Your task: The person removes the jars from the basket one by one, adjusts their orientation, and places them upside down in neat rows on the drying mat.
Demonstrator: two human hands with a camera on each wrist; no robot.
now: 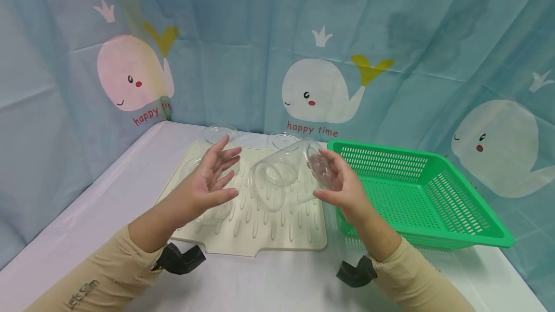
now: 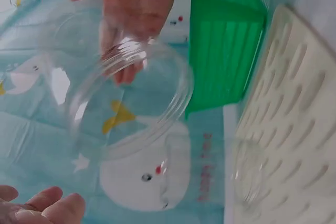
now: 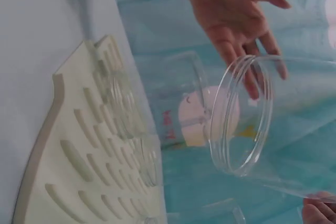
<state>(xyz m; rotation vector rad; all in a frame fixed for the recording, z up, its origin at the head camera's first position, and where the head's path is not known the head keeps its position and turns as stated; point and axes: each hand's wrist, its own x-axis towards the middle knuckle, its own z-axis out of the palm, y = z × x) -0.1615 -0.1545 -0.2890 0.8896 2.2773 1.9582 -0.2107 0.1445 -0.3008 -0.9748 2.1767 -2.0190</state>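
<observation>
A clear plastic jar [image 1: 299, 154] is held tilted in the air over a cream ridged mat [image 1: 299, 237], its threaded mouth towards the left. My right hand [image 1: 349, 189] grips it at its base end, thumb in front and fingers behind. My left hand [image 1: 208, 177] is raised to the left of the jar's mouth, fingers spread and holding nothing. In the right wrist view, a gap shows between the left palm [image 3: 228, 17] and the threaded rim [image 3: 220, 124]. Behind and below the left hand, several more clear jars [image 1: 220, 135] stand mouth down on the mat.
A green plastic basket [image 1: 433, 235] with perforated sides sits to the right, close beside the mat. White cloth [image 1: 260, 283] covers the table. A blue curtain [image 1: 243, 81] with whale prints hangs behind it. Both wrists carry black mounts [image 1: 179, 259].
</observation>
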